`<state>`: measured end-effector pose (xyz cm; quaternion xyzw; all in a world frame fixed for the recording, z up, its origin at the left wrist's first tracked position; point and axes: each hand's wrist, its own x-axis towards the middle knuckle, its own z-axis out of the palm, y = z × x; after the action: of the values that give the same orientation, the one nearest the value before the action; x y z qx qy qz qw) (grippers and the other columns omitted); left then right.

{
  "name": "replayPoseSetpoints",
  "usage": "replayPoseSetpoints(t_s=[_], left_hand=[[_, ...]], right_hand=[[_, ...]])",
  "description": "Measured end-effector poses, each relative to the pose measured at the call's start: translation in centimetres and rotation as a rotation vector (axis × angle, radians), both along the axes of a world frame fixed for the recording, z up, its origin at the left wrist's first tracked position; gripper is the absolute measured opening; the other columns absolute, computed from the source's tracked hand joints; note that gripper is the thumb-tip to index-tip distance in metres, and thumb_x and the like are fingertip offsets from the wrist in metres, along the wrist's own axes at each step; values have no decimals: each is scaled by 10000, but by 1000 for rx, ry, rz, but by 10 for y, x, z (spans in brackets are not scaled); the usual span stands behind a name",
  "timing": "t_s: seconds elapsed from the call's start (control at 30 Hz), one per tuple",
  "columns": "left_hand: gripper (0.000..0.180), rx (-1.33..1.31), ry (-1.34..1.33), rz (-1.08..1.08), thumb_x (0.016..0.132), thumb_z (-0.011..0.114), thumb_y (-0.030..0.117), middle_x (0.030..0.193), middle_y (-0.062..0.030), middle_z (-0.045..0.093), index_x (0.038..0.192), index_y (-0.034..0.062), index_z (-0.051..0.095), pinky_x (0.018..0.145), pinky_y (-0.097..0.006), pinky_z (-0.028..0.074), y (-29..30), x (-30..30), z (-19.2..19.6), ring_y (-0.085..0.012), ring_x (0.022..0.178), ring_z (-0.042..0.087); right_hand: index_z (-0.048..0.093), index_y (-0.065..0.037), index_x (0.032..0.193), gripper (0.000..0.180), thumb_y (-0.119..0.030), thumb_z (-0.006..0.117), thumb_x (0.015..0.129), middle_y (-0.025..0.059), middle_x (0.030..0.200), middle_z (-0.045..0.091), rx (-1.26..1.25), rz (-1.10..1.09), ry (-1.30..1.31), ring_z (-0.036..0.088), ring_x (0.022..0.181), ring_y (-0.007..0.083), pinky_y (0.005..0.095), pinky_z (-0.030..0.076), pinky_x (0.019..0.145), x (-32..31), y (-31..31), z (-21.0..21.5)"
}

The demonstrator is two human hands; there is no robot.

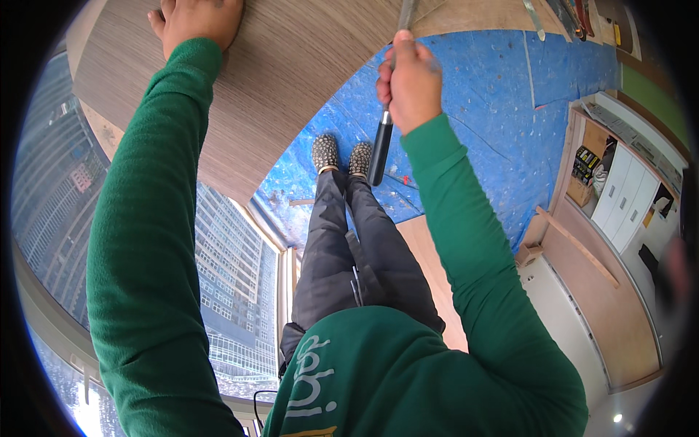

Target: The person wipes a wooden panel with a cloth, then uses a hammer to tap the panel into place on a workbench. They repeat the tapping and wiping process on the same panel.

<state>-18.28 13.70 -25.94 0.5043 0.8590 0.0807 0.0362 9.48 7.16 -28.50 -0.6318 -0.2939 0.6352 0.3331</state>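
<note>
Here's the risk, as I judge it: the wood-grain board (291,87) could shift if my left hand (198,20) leans unevenly, and the metal tool (379,154) could scrape its face or curved edge if my grip turns. A slip might also drop the tool toward my shoes (325,151) on the blue floor sheet (480,109). Now the hands: the left rests palm down on the board, loosely spread, some fingertips cut off by the view's top. My right hand (416,84) is wrapped round the tool's bare shaft, black handle hanging below, far end running up over the board's edge; whether it touches, I can't tell.
</note>
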Motion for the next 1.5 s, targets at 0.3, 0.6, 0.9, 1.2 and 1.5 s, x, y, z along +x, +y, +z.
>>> replayPoseSetpoints(t_s=[0.3,0.6,0.9,1.2,1.5], left_hand=[[679,33,15,-3,1045,461,495,1689,-144,308,1583,85,403,1299,-493,122,0,2,2,-317,1585,203],[672,86,40,-20,1042,467,498,1675,-149,338,1572,86,423,1291,-505,140,-2,2,-4,-331,1571,240],[677,64,35,-13,1045,462,497,1688,-141,312,1582,89,405,1296,-505,128,1,-3,-9,-320,1581,216],[682,29,15,1,1051,444,496,1696,-138,295,1591,82,390,1305,-488,106,1,-1,-6,-312,1588,195],[691,37,-9,2,1052,438,506,1700,-137,285,1594,81,383,1310,-477,89,-1,3,0,-306,1595,175]], right_hand=[[542,-97,830,369,-368,589,1076,-25,592,479,-193,325,-199,445,452,63,260,343,393,-27,-78,24],[560,-97,836,403,-416,569,1081,-26,639,509,52,363,-193,466,526,49,249,372,449,-26,-108,19],[560,-87,799,439,-424,563,1080,-30,626,510,63,295,-208,474,536,48,261,373,456,-24,-96,-5],[540,-65,804,435,-401,571,1079,42,619,508,35,224,-122,484,544,118,320,394,497,-25,-86,-7],[523,-98,825,411,-408,527,1095,1,591,506,-12,305,-171,456,436,79,268,357,390,-41,-85,50]])
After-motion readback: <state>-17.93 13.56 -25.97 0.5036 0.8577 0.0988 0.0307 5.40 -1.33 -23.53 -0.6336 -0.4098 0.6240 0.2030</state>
